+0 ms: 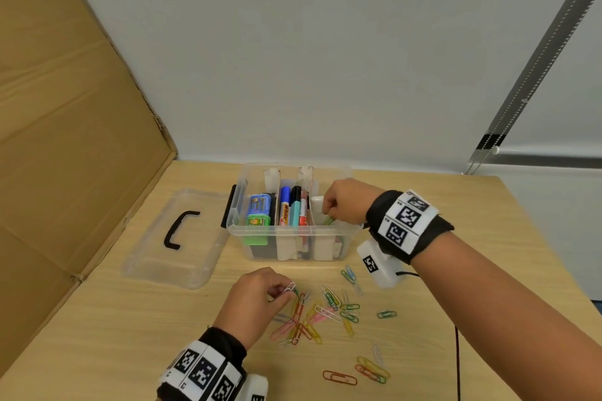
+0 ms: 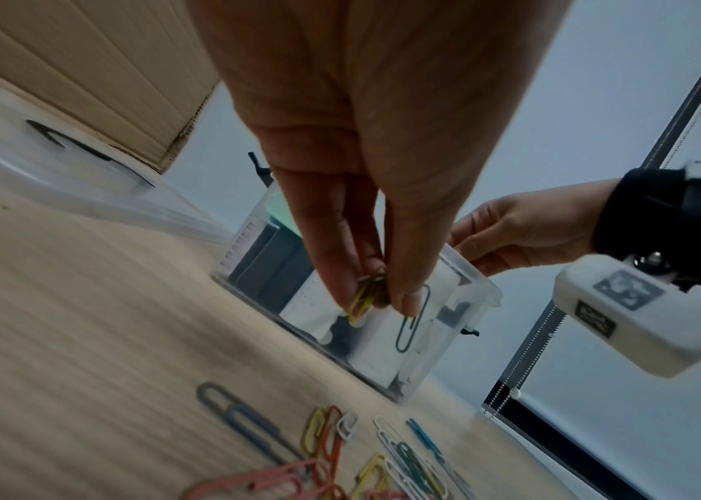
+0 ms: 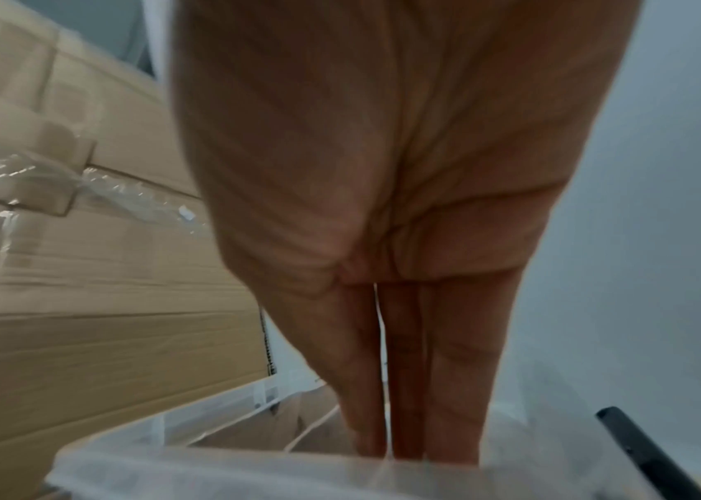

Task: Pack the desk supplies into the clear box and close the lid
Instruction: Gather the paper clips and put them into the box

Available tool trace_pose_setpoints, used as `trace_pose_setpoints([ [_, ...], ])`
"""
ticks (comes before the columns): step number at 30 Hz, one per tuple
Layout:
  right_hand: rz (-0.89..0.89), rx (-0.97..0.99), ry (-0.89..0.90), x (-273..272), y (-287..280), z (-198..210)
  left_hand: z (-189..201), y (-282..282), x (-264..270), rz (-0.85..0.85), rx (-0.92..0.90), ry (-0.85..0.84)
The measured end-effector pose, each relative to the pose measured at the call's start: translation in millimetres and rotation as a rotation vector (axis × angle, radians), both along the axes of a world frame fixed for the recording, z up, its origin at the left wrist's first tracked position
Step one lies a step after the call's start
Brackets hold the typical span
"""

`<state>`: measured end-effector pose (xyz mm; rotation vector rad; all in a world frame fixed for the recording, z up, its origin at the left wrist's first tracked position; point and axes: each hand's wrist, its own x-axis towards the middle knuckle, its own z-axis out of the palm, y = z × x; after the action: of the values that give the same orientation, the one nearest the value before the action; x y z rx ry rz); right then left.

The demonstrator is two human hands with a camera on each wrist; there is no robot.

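The clear box (image 1: 286,230) stands open mid-table, holding markers (image 1: 294,205) and a blue-green pack (image 1: 259,210). My right hand (image 1: 327,216) hovers over its right compartment, pinching a green paper clip (image 1: 329,221). In the right wrist view its fingers (image 3: 451,389) point down behind the box rim (image 3: 254,470), tips hidden. Loose coloured paper clips (image 1: 322,312) lie scattered in front of the box. My left hand (image 1: 288,295) pinches a few clips just above the pile. In the left wrist view, that hand (image 2: 376,304) holds yellow and dark clips (image 2: 365,299), with a green clip (image 2: 412,321) dangling.
The clear lid (image 1: 176,238) with a black handle lies flat left of the box. A cardboard sheet (image 1: 65,140) leans along the table's left side. A dark cable (image 1: 457,361) runs along the table at the right. More clips (image 1: 368,371) lie near the front.
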<state>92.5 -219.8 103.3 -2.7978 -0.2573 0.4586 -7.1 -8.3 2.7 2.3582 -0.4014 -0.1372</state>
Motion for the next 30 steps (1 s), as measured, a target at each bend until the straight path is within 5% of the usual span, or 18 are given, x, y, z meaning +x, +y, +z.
trace_pose_setpoints([
  [3, 0.005, -0.009, -0.059, -8, -1, -5, 4, 0, -1, 0.004, -0.027, -0.011],
  [9, -0.134, 0.07, -0.51, -64, -28, -32, 48, -18, 8, -0.027, -0.075, -0.128],
  [16, -0.173, 0.137, -0.517, -78, -31, -68, 87, -78, 67, -0.054, 0.05, -0.321],
  [24, -0.14, 0.165, -0.52, -80, -36, -69, 64, -123, 120, -0.175, 0.564, -0.032],
  [27, -0.103, 0.249, -0.472, -81, -43, -72, 67, -118, 113, -0.199, 0.524, -0.076],
  [30, -0.177, 0.325, -0.414, -91, -50, -82, 72, -97, 84, -0.208, 0.276, -0.229],
])
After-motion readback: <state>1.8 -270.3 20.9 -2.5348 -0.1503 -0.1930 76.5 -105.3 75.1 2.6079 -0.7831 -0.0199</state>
